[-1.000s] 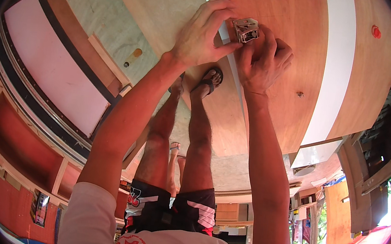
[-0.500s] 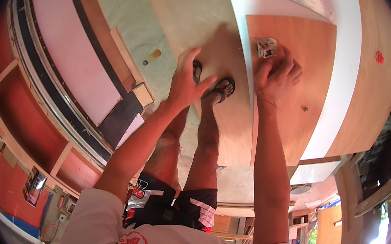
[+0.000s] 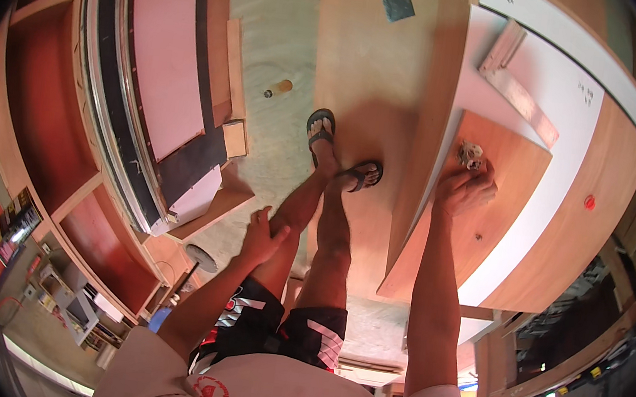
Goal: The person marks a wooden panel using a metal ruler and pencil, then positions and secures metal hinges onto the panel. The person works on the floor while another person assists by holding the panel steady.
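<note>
My right hand (image 3: 467, 192) is over a reddish-brown plywood piece (image 3: 504, 199), fingers curled. Its fingertips meet a small crumpled, silvery-clear thing (image 3: 469, 154), whose kind I cannot make out. The plywood lies on a white panel (image 3: 577, 90). Farther off on that panel rests an L-shaped square (image 3: 525, 104) with a metallic blade. My left hand (image 3: 258, 239) hangs in front of my left shin and knee, holding nothing. Its fingers are bent a little, and the thumb stands apart.
A small red object (image 3: 590, 202) lies on the wooden surface at the right. On the floor are a yellowish bottle (image 3: 278, 88) and a dark blue-green scrap (image 3: 397, 8). Framed panels (image 3: 167, 51) and red-backed shelving (image 3: 42, 92) line the left side. A wooden panel side (image 3: 420, 147) rises beside my feet.
My left hand has dropped back toward my body. The view has swung, shifting the boards rightward in the picture. My right hand stays by the small crumpled thing on the plywood.
</note>
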The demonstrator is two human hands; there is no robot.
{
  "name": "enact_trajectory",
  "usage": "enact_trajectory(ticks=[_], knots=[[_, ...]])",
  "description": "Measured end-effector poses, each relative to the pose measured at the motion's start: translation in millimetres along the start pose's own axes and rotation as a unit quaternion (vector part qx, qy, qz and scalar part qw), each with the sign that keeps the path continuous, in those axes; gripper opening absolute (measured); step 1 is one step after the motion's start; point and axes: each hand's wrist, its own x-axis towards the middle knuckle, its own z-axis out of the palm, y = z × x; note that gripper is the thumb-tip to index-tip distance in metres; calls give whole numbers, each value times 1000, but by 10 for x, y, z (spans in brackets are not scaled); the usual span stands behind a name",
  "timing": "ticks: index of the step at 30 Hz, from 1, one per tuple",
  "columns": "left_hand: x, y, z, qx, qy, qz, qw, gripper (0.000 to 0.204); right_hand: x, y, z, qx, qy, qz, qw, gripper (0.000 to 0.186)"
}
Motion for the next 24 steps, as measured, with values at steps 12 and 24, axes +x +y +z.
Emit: enact_trajectory(ticks=[12, 24], knots=[[-1, 551, 204, -16, -53, -150, 987, 72, -45, 690, 185, -315, 39, -196, 928, 44], [196, 625, -66, 11, -88, -130, 987, 65, 7, 826, 112, -390, -21, -181, 903, 51]])
